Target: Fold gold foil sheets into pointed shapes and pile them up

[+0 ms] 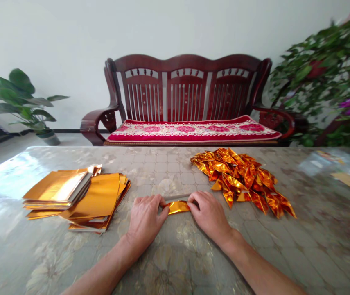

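A small folded piece of gold foil paper [178, 207] lies on the table [175, 254] between my hands. My left hand [145, 219] pinches its left end, fingers curled and pressed down. My right hand [210, 215] pinches its right end in the same way. A stack of flat gold foil sheets [79, 194] rests to the left of my left hand. A heap of folded gold foil pieces [242, 178] lies to the right, just beyond my right hand.
The table has a glossy floral cover. A dark red wooden bench [187, 98] with a red cushion stands behind it. Potted plants stand at the left [21, 102] and right [325, 78]. Clear plastic wrapping and paper [331, 162] lie at the table's right edge.
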{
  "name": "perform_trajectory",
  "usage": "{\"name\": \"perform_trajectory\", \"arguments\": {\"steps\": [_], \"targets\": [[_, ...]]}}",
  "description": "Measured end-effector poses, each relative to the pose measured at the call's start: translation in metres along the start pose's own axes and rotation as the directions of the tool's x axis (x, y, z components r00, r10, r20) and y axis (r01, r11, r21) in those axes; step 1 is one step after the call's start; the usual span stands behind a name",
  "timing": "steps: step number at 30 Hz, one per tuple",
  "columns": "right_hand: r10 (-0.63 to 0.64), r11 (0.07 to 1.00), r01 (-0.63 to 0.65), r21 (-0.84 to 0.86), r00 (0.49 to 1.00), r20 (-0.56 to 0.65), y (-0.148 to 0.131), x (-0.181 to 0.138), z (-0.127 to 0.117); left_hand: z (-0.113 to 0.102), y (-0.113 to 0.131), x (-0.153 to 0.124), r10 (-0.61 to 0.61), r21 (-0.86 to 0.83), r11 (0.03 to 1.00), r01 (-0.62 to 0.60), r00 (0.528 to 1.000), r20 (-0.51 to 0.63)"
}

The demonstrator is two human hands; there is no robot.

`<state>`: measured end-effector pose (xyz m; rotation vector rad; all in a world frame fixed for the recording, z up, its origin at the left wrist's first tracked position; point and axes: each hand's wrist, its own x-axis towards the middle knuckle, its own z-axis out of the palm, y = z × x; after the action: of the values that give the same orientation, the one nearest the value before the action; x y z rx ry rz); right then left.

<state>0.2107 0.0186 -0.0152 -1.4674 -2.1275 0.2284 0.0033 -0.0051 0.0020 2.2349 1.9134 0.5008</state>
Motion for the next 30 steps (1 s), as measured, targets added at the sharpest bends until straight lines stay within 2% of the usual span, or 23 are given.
{"name": "perform_trajectory", "arguments": {"steps": [9,25,30], "targets": [[-0.023,1.0,0.023,0.019,1.0,0.006,0.0017,0.0,0.0015,0.0015,-0.0014,0.0,-0.018,-0.017,1.0,0.018,1.0,-0.021],[0.052,0.995,-0.052,0.082,0.999,0.012,0.0047,0.0011,0.0044,0.0008,0.0003,-0.0023,0.041,0.038,0.998,-0.04,0.999,-0.008],[0.038,0.996,-0.04,0.081,0.999,0.016,0.0046,0.0014,0.0031,0.0015,-0.0005,-0.0034,0.066,0.062,0.996,-0.065,0.998,-0.014]]}}
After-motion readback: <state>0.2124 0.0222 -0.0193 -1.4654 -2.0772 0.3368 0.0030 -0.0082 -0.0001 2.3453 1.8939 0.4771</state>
